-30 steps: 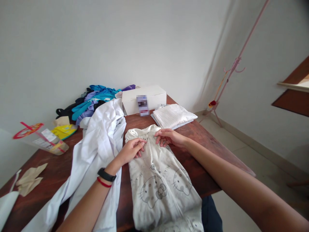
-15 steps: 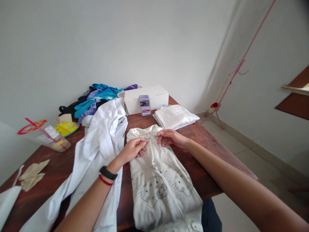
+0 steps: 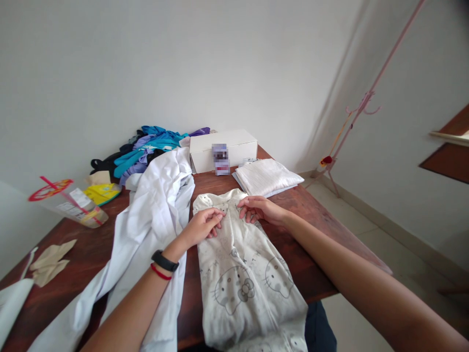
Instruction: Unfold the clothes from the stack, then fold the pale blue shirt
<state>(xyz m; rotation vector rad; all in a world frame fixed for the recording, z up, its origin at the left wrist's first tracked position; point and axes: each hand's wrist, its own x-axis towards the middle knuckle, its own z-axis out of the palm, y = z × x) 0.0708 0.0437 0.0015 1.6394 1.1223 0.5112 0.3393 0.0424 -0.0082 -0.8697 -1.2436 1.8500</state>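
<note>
A cream pyjama-style shirt [image 3: 252, 293] with grey cartoon cat faces lies folded lengthwise on the table, its collar end pointing away from me. My left hand [image 3: 205, 224] rests on the upper left of the shirt, thumb and fingers bent together on the cloth. On the upper right, my right hand [image 3: 261, 210] has its fingers curled onto the fabric near the collar. A raised crease runs down the shirt between both hands. The exact grip of the fingertips is partly hidden. Left of the shirt, a long white garment [image 3: 154, 210] lies crumpled, under my left forearm.
Behind stand a white box [image 3: 205, 146] and a folded white cloth stack [image 3: 269, 177]. A heap of blue and purple clothes [image 3: 157, 142] is at the back left. A tilted plastic cup [image 3: 78, 208], yellow packet [image 3: 104, 194] and crumpled napkin [image 3: 51, 264] are leftward. A pink coat stand [image 3: 362, 105] stands right.
The view has shifted very slightly. Both hands keep the same place and pose on the shirt, which has not visibly moved.
</note>
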